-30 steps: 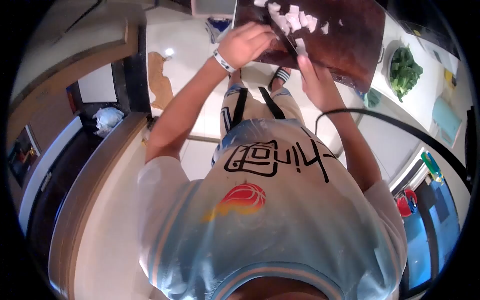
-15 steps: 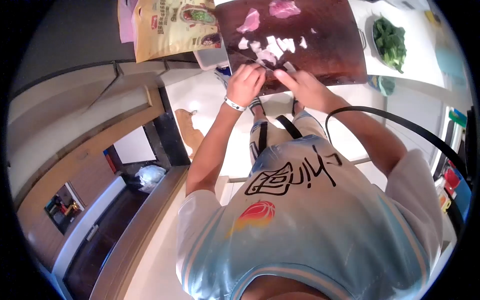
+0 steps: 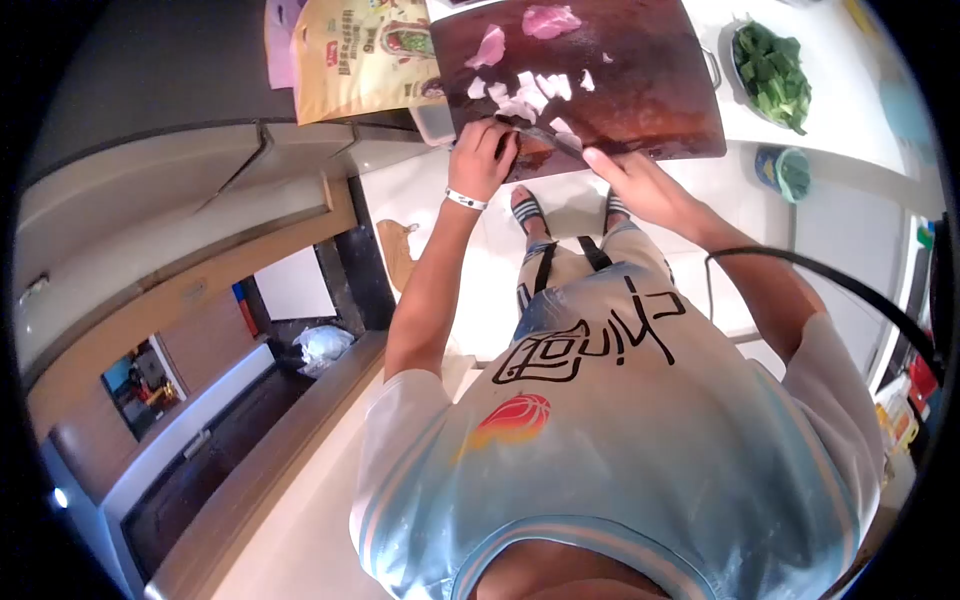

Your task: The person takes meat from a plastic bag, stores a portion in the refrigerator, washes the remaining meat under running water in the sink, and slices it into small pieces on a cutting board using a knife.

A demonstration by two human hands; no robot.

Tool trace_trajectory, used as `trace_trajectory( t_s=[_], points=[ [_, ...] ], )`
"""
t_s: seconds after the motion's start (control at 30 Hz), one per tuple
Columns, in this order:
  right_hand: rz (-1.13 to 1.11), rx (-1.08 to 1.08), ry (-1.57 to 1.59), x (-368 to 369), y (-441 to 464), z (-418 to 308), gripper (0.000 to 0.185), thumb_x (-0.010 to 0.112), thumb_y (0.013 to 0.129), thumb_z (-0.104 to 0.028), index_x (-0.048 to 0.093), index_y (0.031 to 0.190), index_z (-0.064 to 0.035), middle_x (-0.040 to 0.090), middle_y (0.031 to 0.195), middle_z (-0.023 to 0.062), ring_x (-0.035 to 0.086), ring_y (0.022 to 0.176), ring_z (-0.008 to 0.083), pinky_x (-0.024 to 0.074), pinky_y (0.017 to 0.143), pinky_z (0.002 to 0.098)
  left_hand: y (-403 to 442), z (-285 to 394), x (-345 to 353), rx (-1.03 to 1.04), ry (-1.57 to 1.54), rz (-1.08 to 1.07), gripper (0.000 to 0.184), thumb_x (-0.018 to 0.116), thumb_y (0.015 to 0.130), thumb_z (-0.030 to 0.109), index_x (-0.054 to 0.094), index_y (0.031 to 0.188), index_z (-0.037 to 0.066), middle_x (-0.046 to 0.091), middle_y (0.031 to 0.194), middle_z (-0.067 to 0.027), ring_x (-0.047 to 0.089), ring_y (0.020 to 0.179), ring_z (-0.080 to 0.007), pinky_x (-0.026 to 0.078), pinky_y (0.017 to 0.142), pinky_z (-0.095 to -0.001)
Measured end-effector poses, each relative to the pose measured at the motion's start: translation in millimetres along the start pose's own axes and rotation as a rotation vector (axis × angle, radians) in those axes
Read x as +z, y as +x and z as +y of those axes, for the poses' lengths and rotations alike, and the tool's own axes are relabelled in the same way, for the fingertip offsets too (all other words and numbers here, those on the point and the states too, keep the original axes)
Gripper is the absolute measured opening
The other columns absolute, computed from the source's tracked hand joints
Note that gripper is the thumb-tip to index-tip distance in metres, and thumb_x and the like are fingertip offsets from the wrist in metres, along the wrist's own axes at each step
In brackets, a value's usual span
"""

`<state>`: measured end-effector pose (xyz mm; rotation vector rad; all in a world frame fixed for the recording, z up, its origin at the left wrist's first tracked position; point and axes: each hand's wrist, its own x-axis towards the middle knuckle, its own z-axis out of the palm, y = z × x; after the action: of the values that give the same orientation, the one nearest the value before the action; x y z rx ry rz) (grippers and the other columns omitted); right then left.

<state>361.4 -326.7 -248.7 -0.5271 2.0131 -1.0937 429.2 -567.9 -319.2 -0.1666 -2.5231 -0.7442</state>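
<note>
My right hand (image 3: 648, 190) is wrapped round the handle of a knife (image 3: 556, 140), thumb along the top. Its blade points left across the near part of a dark brown cutting board (image 3: 650, 90), towards my left hand (image 3: 482, 165). The left fingers are curled down on the board beside the blade tip; what lies under them is hidden. Beyond the blade is a cluster of pale cut meat pieces (image 3: 530, 95), with one piece (image 3: 565, 132) close to the knife. Two larger pink meat pieces lie farther back, one slice (image 3: 488, 47) and one chunk (image 3: 550, 21).
A bowl of chopped green leaves (image 3: 775, 80) stands on the white counter right of the board. A yellow food bag (image 3: 365, 60) lies at the left, with a clear container (image 3: 433, 125) beside it. A lined bin (image 3: 790, 175) stands on the floor at right.
The knife handle and my right hand have shifted slightly right and down, showing more of the blade. My left hand stays curled at the board's near left. The whole view has shifted a little.
</note>
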Motion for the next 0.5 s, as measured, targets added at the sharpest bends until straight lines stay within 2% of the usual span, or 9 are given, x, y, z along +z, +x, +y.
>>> trace_trajectory(
  t_s=[0.03, 0.07, 0.17, 0.2, 0.27, 0.3, 0.33, 0.37, 0.5],
  points=[
    [0.045, -0.057, 0.038, 0, -1, 11, 0.075, 0.04, 0.096, -0.06, 0.063, 0.096, 0.0115, 0.06, 0.076, 0.0299, 0.061, 0.076, 0.0407, 0.0468, 0.077, 0.0431, 3, 1, 1, 0.0, 0.003, 0.01, 0.016, 0.072, 0.078, 0.006, 0.064, 0.09, 0.002, 0.062, 0.091, -0.0127, 0.06, 0.085, -0.0311, 0.051, 0.073, -0.0388],
    [-0.013, 0.058, -0.094, -7, 4, -13, 0.077, 0.041, 0.095, -0.062, 0.064, 0.09, 0.0118, 0.06, 0.074, 0.0281, 0.061, 0.073, 0.0367, 0.0471, 0.074, 0.0434, 1, 1, 1, -0.082, 0.016, -0.029, 0.015, 0.07, 0.081, 0.007, 0.063, 0.094, 0.002, 0.062, 0.093, -0.0152, 0.059, 0.087, -0.0346, 0.049, 0.077, -0.0406],
    [-0.104, 0.023, -0.11, -21, 26, -37, 0.078, 0.043, 0.094, -0.062, 0.061, 0.081, 0.013, 0.059, 0.069, 0.0259, 0.058, 0.07, 0.0335, 0.0461, 0.074, 0.0446, -3, 1, 2, -0.204, 0.033, 0.013, 0.016, 0.067, 0.084, 0.011, 0.062, 0.096, 0.001, 0.061, 0.093, -0.0163, 0.058, 0.089, -0.0346, 0.048, 0.079, -0.0395],
    [-0.008, -0.079, 0.007, -18, 33, -24, 0.075, 0.043, 0.094, -0.063, 0.055, 0.067, 0.0056, 0.054, 0.058, 0.0161, 0.05, 0.055, 0.0245, 0.0449, 0.058, 0.0407, -2, 1, 3, -0.236, 0.027, 0.05, 0.017, 0.066, 0.086, 0.012, 0.062, 0.097, 0.001, 0.061, 0.095, -0.0164, 0.058, 0.091, -0.0343, 0.048, 0.08, -0.0399],
    [-0.088, -0.013, 0.169, -51, 12, -33, 0.071, 0.042, 0.095, -0.064, 0.051, 0.064, -0.0006, 0.046, 0.054, 0.0077, 0.044, 0.047, 0.0166, 0.0379, 0.048, 0.0322, -1, 16, 2, -0.317, 0.012, 0.126, 0.019, 0.064, 0.088, 0.015, 0.062, 0.1, 0.0, 0.06, 0.099, -0.0166, 0.058, 0.093, -0.0336, 0.047, 0.083, -0.0408],
    [-0.128, 0.025, 0.251, -64, 0, -34, 0.069, 0.041, 0.095, -0.064, 0.049, 0.063, -0.0037, 0.043, 0.051, 0.0036, 0.041, 0.044, 0.0126, 0.0344, 0.043, 0.0279, 2, 23, 3, -0.462, -0.008, 0.118, 0.028, 0.061, 0.092, 0.019, 0.06, 0.111, 0.0, 0.056, 0.114, -0.0184, 0.055, 0.104, -0.033, 0.044, 0.091, -0.0419],
    [-0.067, -0.016, 0.353, -69, -11, -27, 0.065, 0.04, 0.095, -0.065, 0.041, 0.061, -0.0099, 0.033, 0.048, -0.0014, 0.029, 0.037, 0.0072, 0.0241, 0.036, 0.0239, 4, 27, 6, -0.473, 0.023, 0.138, 0.034, 0.059, 0.094, 0.023, 0.057, 0.118, -0.001, 0.052, 0.121, -0.0194, 0.052, 0.111, -0.0341, 0.041, 0.097, -0.0424],
    [-0.036, 0.035, 0.422, -76, -14, -21, 0.065, 0.04, 0.094, -0.066, 0.042, 0.061, -0.0098, 0.034, 0.048, -0.0017, 0.03, 0.037, 0.0082, 0.0248, 0.036, 0.0246, 10, 27, 10, -0.478, 0.052, 0.164, 0.041, 0.056, 0.096, 0.026, 0.053, 0.125, -0.002, 0.048, 0.129, -0.0205, 0.048, 0.117, -0.0352, 0.038, 0.102, -0.043],
    [0.006, 0.207, 0.717, -95, -31, 18, 0.068, 0.04, 0.092, -0.071, 0.042, 0.061, -0.0098, 0.032, 0.046, -0.0025, 0.031, 0.035, 0.0104, 0.0267, 0.035, 0.026, 29, 20, 27, -0.573, -0.046, 0.212, 0.05, 0.053, 0.097, 0.028, 0.045, 0.135, -0.003, 0.042, 0.136, -0.0251, 0.039, 0.127, -0.0404, 0.029, 0.109, -0.0437]
  ],
)
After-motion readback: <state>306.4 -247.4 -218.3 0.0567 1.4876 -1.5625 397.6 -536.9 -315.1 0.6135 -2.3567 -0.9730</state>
